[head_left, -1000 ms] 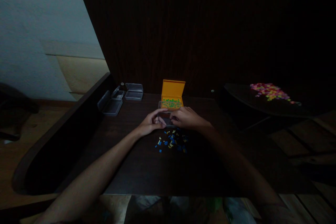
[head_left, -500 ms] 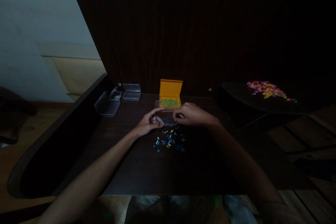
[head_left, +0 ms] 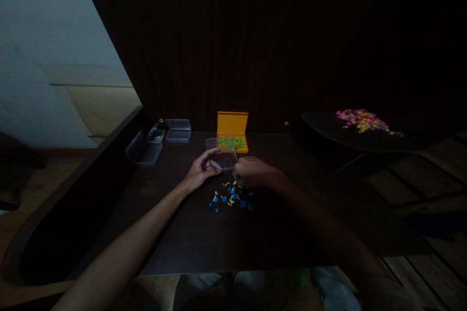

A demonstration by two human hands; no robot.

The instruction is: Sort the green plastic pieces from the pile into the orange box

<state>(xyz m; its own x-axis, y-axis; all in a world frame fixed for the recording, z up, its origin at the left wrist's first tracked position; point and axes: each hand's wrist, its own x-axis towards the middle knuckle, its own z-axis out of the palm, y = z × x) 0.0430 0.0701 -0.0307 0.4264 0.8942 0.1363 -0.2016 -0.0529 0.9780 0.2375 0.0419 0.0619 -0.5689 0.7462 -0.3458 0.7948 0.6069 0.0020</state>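
My left hand [head_left: 199, 171] grips the left side of an open clear plastic box [head_left: 228, 168], thumb at the near edge and fingers behind. A few small reddish pieces lie in the box. Just right of it, my right hand [head_left: 257, 172] hangs with fingers curled together over the far side of a loose pile of small blue, cream and yellow toy bricks [head_left: 233, 197]. Its fingertips are hidden in shadow. Behind the clear box stands an open yellow box [head_left: 232, 122] with small green pieces in its base.
Several open clear boxes [head_left: 149, 154] stand at the table's left, near the raised side panel [head_left: 73, 194]. On a dark shelf [head_left: 317, 124] at the right lies a heap of pink, red and yellow pieces [head_left: 363, 120]. A tall dark board [head_left: 226, 48] rises behind the table.
My right hand has moved from above the clear box down and toward me, to the brick pile. The clear box is tilted more in my left hand. The view has shifted slightly.
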